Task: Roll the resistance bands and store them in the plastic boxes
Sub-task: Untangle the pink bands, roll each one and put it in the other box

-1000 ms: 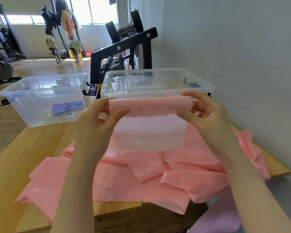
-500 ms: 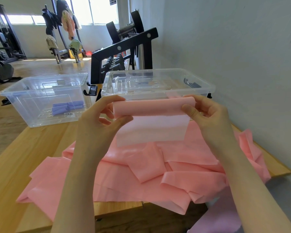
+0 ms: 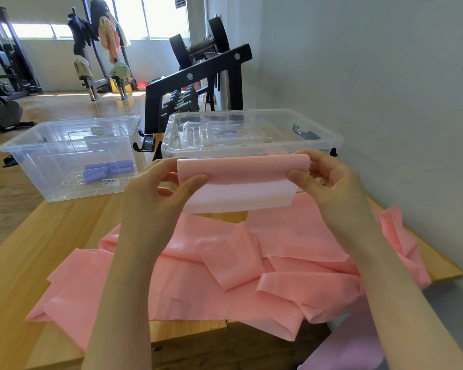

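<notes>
Hands meet at chest height over the wooden table (image 3: 24,252): the left hand (image 3: 155,193) pinches one end of the pink resistance band (image 3: 241,180) between thumb and curled fingers, and the right hand (image 3: 329,182) pinches the other end the same way. The band's folded top edge spans the gap between them, and its loose length lies heaped on the table just beneath. Behind stand two clear plastic boxes, the left box (image 3: 70,156) holding purple rolled bands (image 3: 107,169), the right box (image 3: 251,134) by the wall.
</notes>
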